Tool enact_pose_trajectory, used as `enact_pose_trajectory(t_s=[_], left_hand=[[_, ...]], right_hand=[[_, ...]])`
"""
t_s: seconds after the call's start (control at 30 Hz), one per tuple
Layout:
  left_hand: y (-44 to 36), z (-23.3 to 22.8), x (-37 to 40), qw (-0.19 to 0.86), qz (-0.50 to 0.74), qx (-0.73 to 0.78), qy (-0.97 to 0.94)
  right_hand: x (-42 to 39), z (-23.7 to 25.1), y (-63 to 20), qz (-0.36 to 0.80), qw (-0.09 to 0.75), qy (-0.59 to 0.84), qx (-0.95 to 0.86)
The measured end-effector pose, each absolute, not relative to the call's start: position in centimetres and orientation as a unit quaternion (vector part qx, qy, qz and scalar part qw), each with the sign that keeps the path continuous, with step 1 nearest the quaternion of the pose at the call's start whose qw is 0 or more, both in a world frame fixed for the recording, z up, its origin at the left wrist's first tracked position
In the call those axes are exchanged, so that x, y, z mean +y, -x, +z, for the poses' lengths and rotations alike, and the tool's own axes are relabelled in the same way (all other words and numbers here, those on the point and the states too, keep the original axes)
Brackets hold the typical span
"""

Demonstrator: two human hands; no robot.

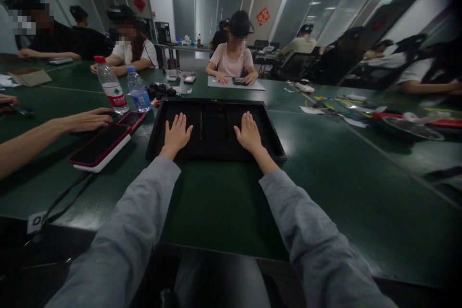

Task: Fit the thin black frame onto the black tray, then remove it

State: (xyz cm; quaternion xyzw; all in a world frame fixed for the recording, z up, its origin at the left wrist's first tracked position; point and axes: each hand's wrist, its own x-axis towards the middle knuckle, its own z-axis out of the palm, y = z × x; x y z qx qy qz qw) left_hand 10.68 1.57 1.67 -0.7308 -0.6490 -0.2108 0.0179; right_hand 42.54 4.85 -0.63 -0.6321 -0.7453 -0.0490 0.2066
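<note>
A shallow black tray (pixel 216 155) with a raised rim lies on the green table in front of me. Thin upright dividers seem to split its dark inside into sections. Over the tray's left section my left hand (pixel 177 134) lies flat, fingers stretched out and thumb apart. My right hand (pixel 249 132) is spread the same way over the right section. Neither hand holds anything. Whether the palms touch the tray's floor I cannot tell.
Left of the tray are a phone with a red edge (pixel 101 144), a red-capped bottle (pixel 112 89) and a blue-capped bottle (pixel 139 91). Another person's hand (pixel 90 119) rests near the phone. Wires and a round dish (pixel 411 127) lie right. A person (pixel 233 57) sits opposite.
</note>
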Motion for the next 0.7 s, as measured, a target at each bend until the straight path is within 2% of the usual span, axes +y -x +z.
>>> enact_pose_trajectory(t_s=[0.13,0.27,0.5,0.7], left_hand=[[-10.9,2.3,1.2,0.038,-0.263,-0.65,0.712],[-11.0,2.7,0.9,0.056,-0.289,-0.658,0.693],[-10.9,1.9,1.2,0.029,-0.205,-0.675,0.708],[-10.7,1.7,1.5,0.04,-0.199,-0.678,0.706]], right_hand=[[4.8,-0.6,-42.5,-0.041,0.205,0.634,-0.745],[4.3,-0.3,-42.4,-0.079,0.241,0.639,-0.726],[4.5,-0.4,-42.4,-0.04,0.183,0.643,-0.742],[4.4,-0.6,-42.5,-0.081,0.226,0.644,-0.727]])
